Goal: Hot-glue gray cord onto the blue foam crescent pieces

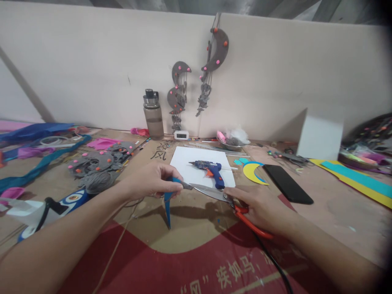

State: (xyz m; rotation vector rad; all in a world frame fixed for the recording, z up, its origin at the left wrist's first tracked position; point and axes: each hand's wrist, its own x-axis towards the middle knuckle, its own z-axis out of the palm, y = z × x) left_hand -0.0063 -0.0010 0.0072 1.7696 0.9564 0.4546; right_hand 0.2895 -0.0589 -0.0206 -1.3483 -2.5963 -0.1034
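My left hand (162, 181), closed in a pinch, holds a blue piece (167, 204) whose pointed end hangs down toward the board. A small grey bit (186, 185) sticks out to the right of its fingertips. My right hand (251, 202) is wrapped round the red handles of a pair of scissors (214, 192). The blades point left and their tips reach the grey bit. Just behind the blades, a blue glue gun (211, 169) lies on a white sheet (183, 157). Grey yarn (99, 182) sits left of my left hand.
A black phone (288, 183) and a yellow crescent (253, 173) lie to the right. A bottle (153, 118) stands by the wall, where grey moon hangings (222, 51) hang. Blue and teal strips (45, 163) spread over the left side. A black cord (274, 263) runs toward the front edge.
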